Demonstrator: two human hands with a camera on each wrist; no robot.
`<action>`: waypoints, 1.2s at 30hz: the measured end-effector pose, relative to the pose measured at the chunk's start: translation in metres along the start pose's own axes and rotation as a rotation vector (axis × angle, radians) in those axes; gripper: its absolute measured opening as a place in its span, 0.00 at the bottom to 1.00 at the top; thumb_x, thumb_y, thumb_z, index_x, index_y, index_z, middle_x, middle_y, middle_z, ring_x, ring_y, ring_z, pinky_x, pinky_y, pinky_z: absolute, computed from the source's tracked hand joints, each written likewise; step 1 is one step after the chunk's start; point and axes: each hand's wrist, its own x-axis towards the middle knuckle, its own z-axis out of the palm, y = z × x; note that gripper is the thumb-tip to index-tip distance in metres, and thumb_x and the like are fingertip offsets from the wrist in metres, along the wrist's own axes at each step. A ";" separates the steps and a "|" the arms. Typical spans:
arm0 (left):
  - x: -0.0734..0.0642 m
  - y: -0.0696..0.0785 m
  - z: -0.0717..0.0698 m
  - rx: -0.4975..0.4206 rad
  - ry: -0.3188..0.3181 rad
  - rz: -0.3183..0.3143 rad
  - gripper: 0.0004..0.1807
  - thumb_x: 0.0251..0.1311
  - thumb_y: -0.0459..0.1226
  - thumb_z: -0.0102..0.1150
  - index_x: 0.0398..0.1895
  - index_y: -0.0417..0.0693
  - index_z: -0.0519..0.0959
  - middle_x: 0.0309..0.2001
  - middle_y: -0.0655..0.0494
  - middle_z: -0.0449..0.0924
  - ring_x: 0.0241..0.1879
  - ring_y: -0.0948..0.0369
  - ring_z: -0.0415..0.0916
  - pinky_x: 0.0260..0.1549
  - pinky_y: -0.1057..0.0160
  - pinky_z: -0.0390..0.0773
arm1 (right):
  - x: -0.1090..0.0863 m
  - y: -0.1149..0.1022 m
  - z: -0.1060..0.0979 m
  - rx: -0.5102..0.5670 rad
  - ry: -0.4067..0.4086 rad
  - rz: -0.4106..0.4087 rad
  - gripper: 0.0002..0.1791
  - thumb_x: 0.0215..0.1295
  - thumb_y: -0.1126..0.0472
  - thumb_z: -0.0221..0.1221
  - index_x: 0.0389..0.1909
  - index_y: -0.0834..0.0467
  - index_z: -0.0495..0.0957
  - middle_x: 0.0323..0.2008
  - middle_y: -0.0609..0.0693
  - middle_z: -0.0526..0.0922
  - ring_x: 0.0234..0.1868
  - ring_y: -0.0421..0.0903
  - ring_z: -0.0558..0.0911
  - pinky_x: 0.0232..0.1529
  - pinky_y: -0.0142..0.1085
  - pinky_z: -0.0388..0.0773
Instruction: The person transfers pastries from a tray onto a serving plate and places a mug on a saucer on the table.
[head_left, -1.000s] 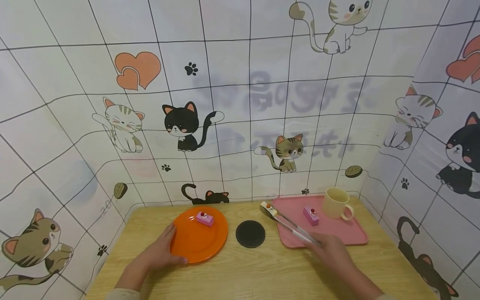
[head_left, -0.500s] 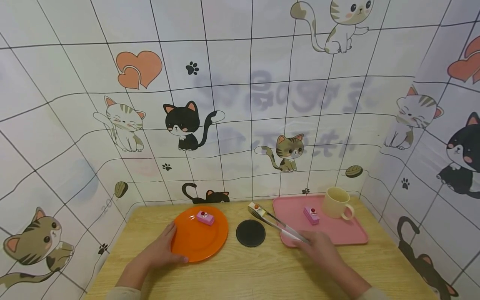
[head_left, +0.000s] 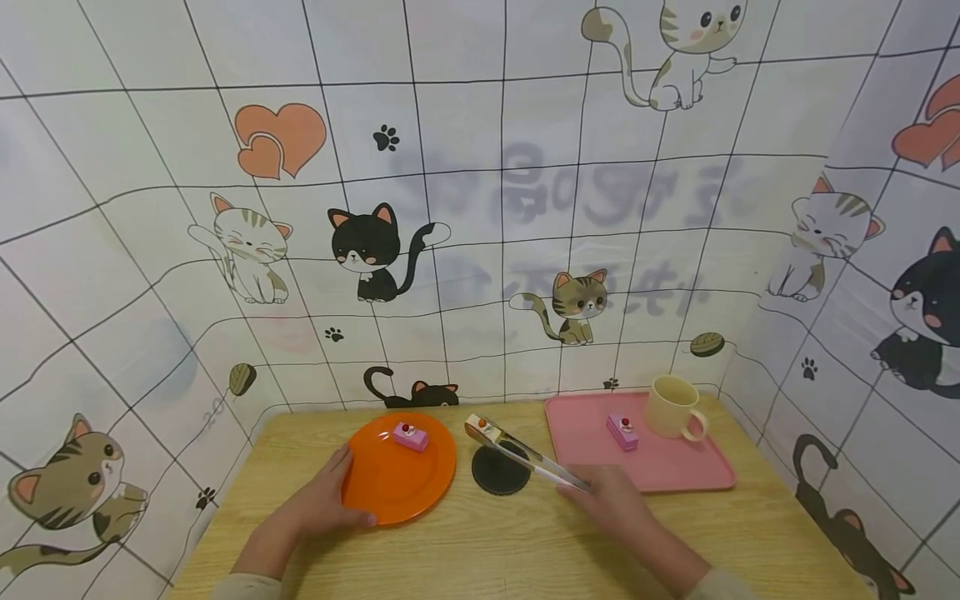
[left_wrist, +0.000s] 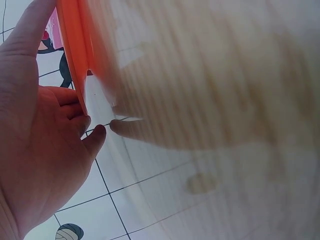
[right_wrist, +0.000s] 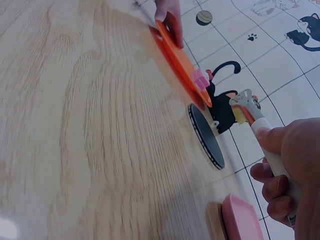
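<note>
My left hand holds the rim of an orange plate, thumb along its front edge and fingers at its left side. On the plate's far part lies a small pink toy cake with a red cherry. My right hand grips the white handle of metal tongs. Between the tongs' tips is a yellow-and-white toy cake with an orange topping, raised above the table. In the head view the tongs overlap a round black coaster, just right of the plate.
A pink tray lies at the right. It carries another pink toy cake and a pale yellow mug with its handle toward the right front. The wooden table ends at a cat-print wall cloth.
My right hand has carried the tongs and the yellow-and-white toy cake leftward, from the tray's left edge to over the coaster. My left hand and the plate have stayed in place.
</note>
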 end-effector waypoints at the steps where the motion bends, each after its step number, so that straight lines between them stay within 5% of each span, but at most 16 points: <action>1: 0.000 0.000 0.000 0.002 0.000 0.001 0.77 0.48 0.63 0.86 0.87 0.28 0.51 0.88 0.30 0.44 0.85 0.30 0.48 0.79 0.29 0.58 | 0.001 -0.002 0.002 0.009 -0.002 -0.003 0.03 0.71 0.56 0.75 0.36 0.48 0.92 0.20 0.34 0.71 0.23 0.32 0.68 0.24 0.31 0.69; 9: -0.001 -0.001 0.000 -0.001 -0.004 0.003 0.76 0.49 0.62 0.86 0.87 0.28 0.51 0.88 0.30 0.43 0.85 0.30 0.47 0.79 0.29 0.58 | 0.005 -0.019 0.014 0.084 -0.034 -0.044 0.13 0.70 0.54 0.76 0.51 0.55 0.94 0.23 0.34 0.79 0.23 0.32 0.70 0.24 0.31 0.71; 16: -0.001 -0.001 0.000 0.001 0.005 0.014 0.77 0.48 0.62 0.86 0.86 0.26 0.51 0.88 0.29 0.45 0.85 0.29 0.47 0.79 0.29 0.58 | 0.009 -0.030 0.025 0.087 -0.055 -0.092 0.13 0.71 0.56 0.75 0.52 0.55 0.94 0.32 0.41 0.90 0.27 0.32 0.74 0.26 0.31 0.74; 24: -0.001 0.001 -0.001 0.005 0.003 0.009 0.77 0.48 0.62 0.86 0.86 0.26 0.51 0.88 0.29 0.45 0.84 0.29 0.48 0.78 0.29 0.59 | 0.014 -0.042 0.033 0.084 -0.107 -0.140 0.02 0.72 0.55 0.74 0.42 0.47 0.93 0.21 0.31 0.75 0.23 0.31 0.69 0.24 0.31 0.70; 36: 0.000 -0.001 0.000 0.010 0.003 0.017 0.77 0.48 0.63 0.86 0.86 0.25 0.51 0.87 0.28 0.45 0.84 0.29 0.49 0.78 0.29 0.60 | 0.026 -0.056 0.052 0.091 -0.152 -0.182 0.03 0.73 0.54 0.74 0.42 0.48 0.92 0.24 0.33 0.78 0.24 0.32 0.69 0.24 0.30 0.70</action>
